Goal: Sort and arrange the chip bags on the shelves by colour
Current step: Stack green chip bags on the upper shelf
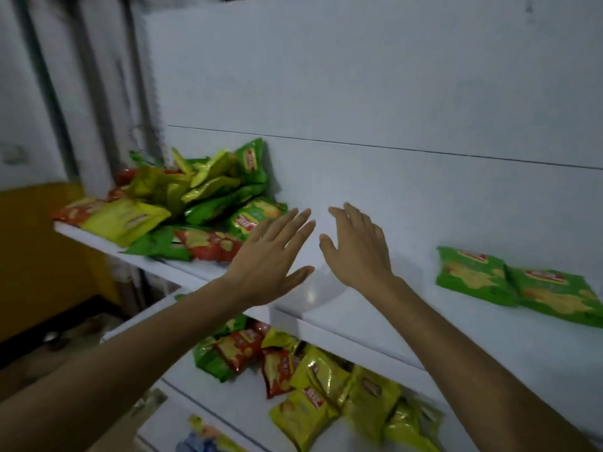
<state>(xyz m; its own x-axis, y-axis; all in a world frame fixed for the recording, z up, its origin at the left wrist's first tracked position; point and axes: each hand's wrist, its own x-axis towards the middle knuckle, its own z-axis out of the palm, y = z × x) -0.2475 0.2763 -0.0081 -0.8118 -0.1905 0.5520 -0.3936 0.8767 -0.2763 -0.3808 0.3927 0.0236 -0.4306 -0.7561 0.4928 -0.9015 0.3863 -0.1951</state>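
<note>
Both my hands were empty. My left hand (270, 256) and right hand (355, 252) were flat, fingers straight and a little spread, backs toward me. They hovered side by side just right of the mixed heap (195, 203), over a bare stretch of the upper shelf (408, 223). My left fingertips reached the heap's near edge, but I could not tell whether they touched a bag.

I judged the hands were held like that because I was between picks, ready to draw the next bag out of the heap. The heap sat at the shelf's left end, unsorted, with colours lying across each other. Well to the right of it, two green bags (509, 285) lay flat and face up, edge against edge. That looked like the start of a green row, set apart from the heap so the colours would not mix again.

Counted, the heap showed at least three red bags, one clear yellow bag (124, 220) at its front and several greens. The packets further back were too crumpled for an exact number. Below the heap, the lower shelf (235, 419) carried another jumble (310, 380). I saw two red bags in it, at least one green and roughly four or five yellow, some partly hidden by my right arm.

With only two bags placed, most of the sorting remained.
</note>
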